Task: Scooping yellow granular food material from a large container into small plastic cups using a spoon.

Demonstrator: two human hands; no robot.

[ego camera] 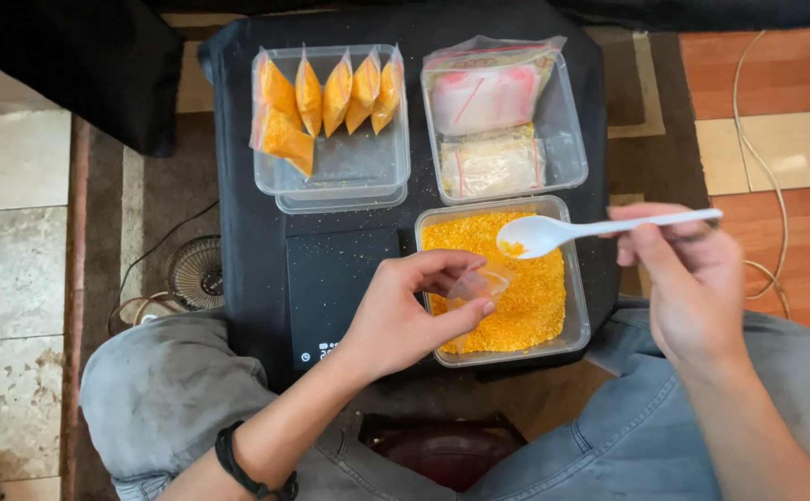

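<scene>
Pretty bright, even daylight here, nothing harsh. My left hand (pixel 405 311) throws just a soft shadow under its fingers (pixel 460 278) onto the clear plastic tub of orange-yellow crumbs (pixel 567 329). Some glare on the white plastic spoon (pixel 539 234) beyond my fingertips. Everything's sharp, with edges bending a bit, wide-angle style.
</scene>
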